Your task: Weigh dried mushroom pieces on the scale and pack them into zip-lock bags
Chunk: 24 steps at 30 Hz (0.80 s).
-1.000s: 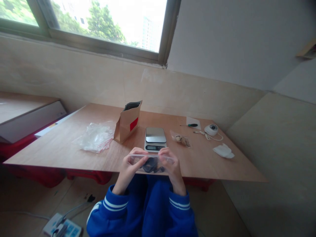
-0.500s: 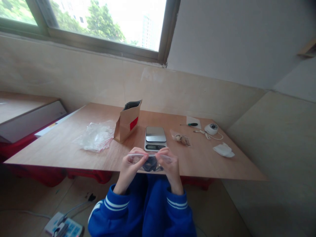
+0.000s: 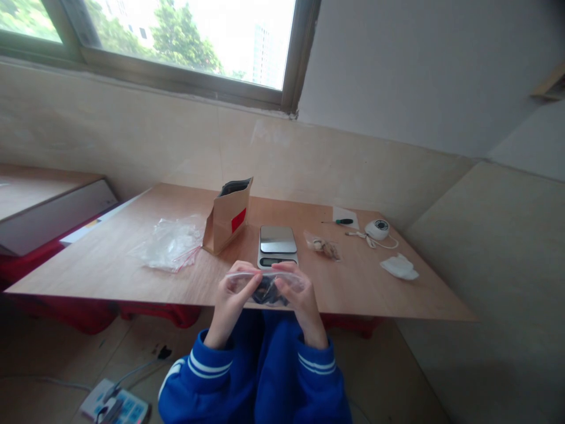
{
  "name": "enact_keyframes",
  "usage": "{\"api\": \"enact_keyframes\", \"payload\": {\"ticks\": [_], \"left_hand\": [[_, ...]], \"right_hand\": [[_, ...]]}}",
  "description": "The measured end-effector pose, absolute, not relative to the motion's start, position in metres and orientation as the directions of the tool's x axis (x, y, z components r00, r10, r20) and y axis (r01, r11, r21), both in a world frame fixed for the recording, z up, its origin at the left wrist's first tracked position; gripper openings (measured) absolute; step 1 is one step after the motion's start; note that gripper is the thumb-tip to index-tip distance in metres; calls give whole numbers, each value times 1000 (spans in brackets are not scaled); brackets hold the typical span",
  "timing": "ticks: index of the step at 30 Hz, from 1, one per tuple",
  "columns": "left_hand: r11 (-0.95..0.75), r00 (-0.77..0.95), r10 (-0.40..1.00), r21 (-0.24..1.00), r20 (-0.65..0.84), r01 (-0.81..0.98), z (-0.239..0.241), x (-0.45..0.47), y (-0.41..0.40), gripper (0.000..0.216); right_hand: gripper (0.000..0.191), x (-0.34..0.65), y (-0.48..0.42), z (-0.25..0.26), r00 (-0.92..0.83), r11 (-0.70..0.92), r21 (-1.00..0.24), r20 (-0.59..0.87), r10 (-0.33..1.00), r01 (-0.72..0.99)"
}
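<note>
Both hands hold a clear zip bag (image 3: 268,295) with dark pieces inside, in front of me at the table's near edge. My left hand (image 3: 236,294) pinches the left part of its top strip between thumb and fingers. On the other side my right hand (image 3: 296,290) is closed on the strip the same way, its thumb lower over the bag. What exactly the dark contents are cannot be made out. Just beyond my fingers lies a digital kitchen scale (image 3: 278,240) with a shiny plate, its display partly covered by my right hand.
An open brown paper bag (image 3: 226,222) with a red label stands left of the scale, beside a pile of clear zip bags (image 3: 170,244). To the right are a bag of brown dried pieces (image 3: 323,245), a screwdriver (image 3: 344,222), a white camera (image 3: 376,229) and a crumpled tissue (image 3: 399,267).
My right hand has shifted slightly left, nearer my left hand, along the bag's top. The dark contents look shifted inside the bag. Things on the table have stayed put.
</note>
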<state>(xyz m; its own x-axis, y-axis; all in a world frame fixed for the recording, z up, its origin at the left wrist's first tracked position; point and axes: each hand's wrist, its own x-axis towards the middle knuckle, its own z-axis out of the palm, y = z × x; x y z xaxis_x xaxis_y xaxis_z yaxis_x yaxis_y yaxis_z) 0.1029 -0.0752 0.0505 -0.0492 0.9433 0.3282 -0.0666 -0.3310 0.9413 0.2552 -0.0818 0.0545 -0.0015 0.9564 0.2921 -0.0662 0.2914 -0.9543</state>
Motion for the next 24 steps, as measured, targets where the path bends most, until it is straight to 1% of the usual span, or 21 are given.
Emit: {"api": "enact_keyframes", "payload": {"ticks": [4, 8, 12, 15, 20, 24], "left_hand": [[-364, 3, 931, 928, 365, -84, 50, 103, -73, 8], [-391, 51, 919, 920, 392, -36, 49, 103, -73, 8], [-417, 45, 909, 909, 415, 20, 50, 104, -73, 10], [-455, 4, 890, 888, 456, 64, 51, 106, -73, 9], [-486, -110, 862, 868, 496, 107, 49, 108, -73, 8], [-502, -94, 854, 858, 512, 107, 51, 105, -73, 9]], "right_hand": [[14, 250, -80, 56, 26, 316, -948, 315, 949, -34], [13, 250, -79, 56, 65, 363, -931, 365, 929, 46], [11, 252, -79, 56, 85, 399, -913, 406, 910, 89], [8, 250, -80, 56, 98, 416, -904, 426, 900, 101], [6, 241, -80, 56, 124, 432, -899, 437, 891, 62], [7, 238, -79, 55, 83, 424, -906, 422, 903, 2]]}}
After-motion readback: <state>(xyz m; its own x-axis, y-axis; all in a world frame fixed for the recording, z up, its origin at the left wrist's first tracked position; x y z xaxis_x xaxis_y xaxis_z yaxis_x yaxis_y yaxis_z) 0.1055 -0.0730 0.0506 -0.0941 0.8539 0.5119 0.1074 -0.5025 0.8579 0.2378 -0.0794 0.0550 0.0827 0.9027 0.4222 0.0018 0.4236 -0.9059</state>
